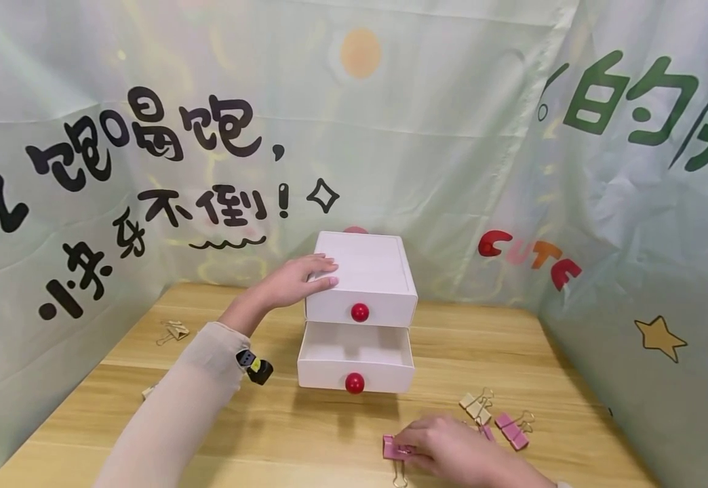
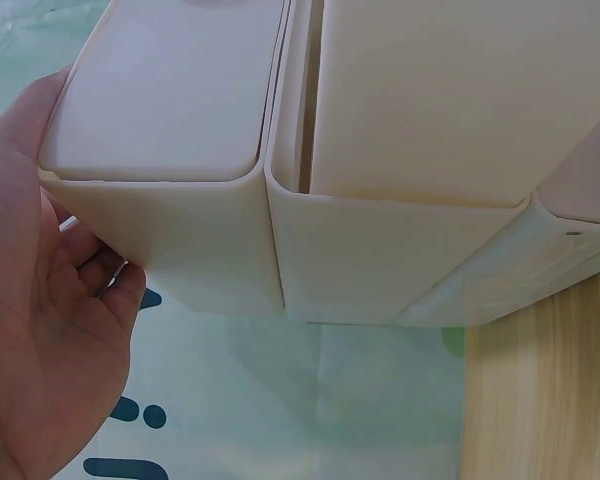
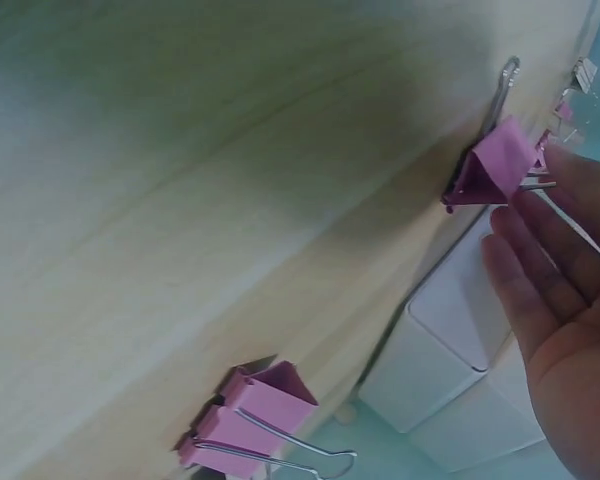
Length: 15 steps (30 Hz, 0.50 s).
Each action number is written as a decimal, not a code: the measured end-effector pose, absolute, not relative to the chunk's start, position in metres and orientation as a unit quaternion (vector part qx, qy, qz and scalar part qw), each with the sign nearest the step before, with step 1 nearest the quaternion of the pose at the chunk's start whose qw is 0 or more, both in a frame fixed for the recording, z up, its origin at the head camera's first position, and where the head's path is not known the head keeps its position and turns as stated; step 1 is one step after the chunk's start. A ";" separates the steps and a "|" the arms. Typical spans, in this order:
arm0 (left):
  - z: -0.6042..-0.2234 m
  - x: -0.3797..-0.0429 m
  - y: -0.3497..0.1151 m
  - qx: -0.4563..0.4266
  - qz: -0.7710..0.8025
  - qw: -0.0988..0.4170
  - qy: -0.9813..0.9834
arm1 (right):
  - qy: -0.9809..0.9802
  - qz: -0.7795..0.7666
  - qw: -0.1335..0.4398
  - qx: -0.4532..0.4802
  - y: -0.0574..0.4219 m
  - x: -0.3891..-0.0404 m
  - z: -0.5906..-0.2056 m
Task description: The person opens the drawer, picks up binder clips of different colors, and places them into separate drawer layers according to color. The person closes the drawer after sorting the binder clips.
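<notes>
A small white two-drawer box (image 1: 363, 264) with red knobs stands on the table. Its upper drawer is in, and the lower drawer (image 1: 354, 376) is pulled out. My left hand (image 1: 298, 279) rests on the box's top left edge, its fingers and thumb lying over the top. From the left wrist view, the hand (image 2: 45, 290) lies along the box's side. Near the table's front, my right hand (image 1: 454, 451) pinches a pink binder clip (image 1: 395, 447). The right wrist view has this clip (image 3: 495, 165) at the fingertips, a wire handle sticking out beyond it.
Right of the right hand lie a pale yellow binder clip (image 1: 475, 409) and a pink binder clip (image 1: 513, 431), with another pink one partly hidden. More pale clips (image 1: 175, 330) lie at the table's left. Printed fabric (image 1: 427, 169) hangs around the wooden table (image 1: 256, 434).
</notes>
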<state>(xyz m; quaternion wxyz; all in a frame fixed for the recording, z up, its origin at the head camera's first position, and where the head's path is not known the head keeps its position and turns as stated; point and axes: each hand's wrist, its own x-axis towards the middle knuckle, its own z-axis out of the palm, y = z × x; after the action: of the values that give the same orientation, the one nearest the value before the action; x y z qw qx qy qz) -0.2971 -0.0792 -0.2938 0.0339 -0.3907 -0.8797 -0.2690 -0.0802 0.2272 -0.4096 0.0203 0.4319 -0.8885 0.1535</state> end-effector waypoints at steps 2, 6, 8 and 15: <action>-0.294 -0.297 -0.079 -0.391 -0.271 0.033 -0.879 | -0.888 0.157 0.012 0.432 0.229 -0.080 -0.410; -0.294 -0.297 -0.080 -0.391 -0.275 0.032 -0.878 | -0.885 0.170 0.022 0.434 0.229 -0.080 -0.411; -0.294 -0.297 -0.080 -0.390 -0.273 0.032 -0.879 | -0.881 0.173 0.041 0.438 0.229 -0.081 -0.412; -0.295 -0.297 -0.079 -0.390 -0.269 0.035 -0.880 | -0.871 0.166 0.105 0.450 0.228 -0.083 -0.411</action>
<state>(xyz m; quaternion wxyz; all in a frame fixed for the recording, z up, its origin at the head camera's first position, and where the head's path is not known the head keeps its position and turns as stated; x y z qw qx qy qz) -0.2975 -0.0793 -0.2949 0.0351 -0.3899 -0.8801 -0.2687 -0.0828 0.2277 -0.4114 0.1051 0.4497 -0.8714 0.1657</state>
